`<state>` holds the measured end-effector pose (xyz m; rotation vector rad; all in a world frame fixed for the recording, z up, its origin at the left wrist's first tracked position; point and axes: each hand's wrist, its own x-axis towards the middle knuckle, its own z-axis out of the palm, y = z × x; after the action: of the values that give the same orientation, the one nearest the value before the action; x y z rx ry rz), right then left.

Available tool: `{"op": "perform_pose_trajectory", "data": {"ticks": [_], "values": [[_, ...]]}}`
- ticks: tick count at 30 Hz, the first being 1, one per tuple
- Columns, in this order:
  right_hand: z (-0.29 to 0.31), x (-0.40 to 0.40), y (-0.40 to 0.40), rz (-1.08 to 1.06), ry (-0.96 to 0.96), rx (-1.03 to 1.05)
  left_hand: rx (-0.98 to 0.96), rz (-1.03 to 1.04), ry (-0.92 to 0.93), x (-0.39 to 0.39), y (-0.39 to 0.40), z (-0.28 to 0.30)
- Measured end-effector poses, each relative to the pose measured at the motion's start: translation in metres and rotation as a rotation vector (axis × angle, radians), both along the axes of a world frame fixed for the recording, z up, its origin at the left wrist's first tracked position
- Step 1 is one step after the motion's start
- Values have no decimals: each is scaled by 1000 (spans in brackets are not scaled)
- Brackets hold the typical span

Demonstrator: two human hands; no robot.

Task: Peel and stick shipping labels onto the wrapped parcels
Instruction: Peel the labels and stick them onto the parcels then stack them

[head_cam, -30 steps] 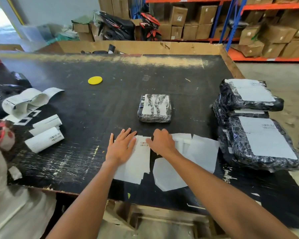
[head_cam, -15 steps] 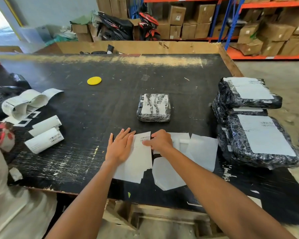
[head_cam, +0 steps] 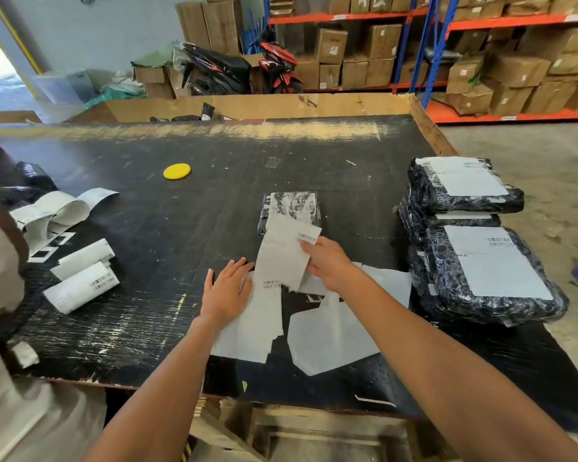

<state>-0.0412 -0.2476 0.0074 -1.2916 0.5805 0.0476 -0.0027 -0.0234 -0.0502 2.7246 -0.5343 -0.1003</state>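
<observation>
Warehouse shelving and cartons stand behind our black table (head_cam: 147, 228). Our left hand (head_cam: 226, 293) lies flat, fingers straight, pressing the backing sheets (head_cam: 251, 331) to the table. Our right hand (head_cam: 327, 265) pinches a label (head_cam: 286, 258) near its top corner by the barcode and holds it lifted and bent, its lower edge meeting the sheets.

We judge the label light, limp and tacky underneath, so it may curl and stick to itself; a grip at a corner, fingers off the glue, seems best. Just beyond it sits a small parcel (head_cam: 292, 206) in glossy black wrap. Whether it already carries a label we cannot tell. The wrap looks soft and slick, so the label should be smoothed from one edge.

Spent liners (head_cam: 334, 341) lie under our right forearm. A stack of labelled parcels (head_cam: 481, 245) fills the right edge of the table, near our right arm. Rolled labels (head_cam: 80, 281) lie well to the left, a yellow disc (head_cam: 177, 171) further back. Between parcel and disc the table gives room to work.
</observation>
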Motion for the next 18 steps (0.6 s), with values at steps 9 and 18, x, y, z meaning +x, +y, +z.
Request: {"op": "perform_pose_trajectory", "data": {"ticks": [9,18], "values": [[35,-19,-44,-35,-183,35,-662,67,264,3,-63,83],[39,-43,-81,-9,-273,-236,-1136,10,623,-12,-123,86]]}}
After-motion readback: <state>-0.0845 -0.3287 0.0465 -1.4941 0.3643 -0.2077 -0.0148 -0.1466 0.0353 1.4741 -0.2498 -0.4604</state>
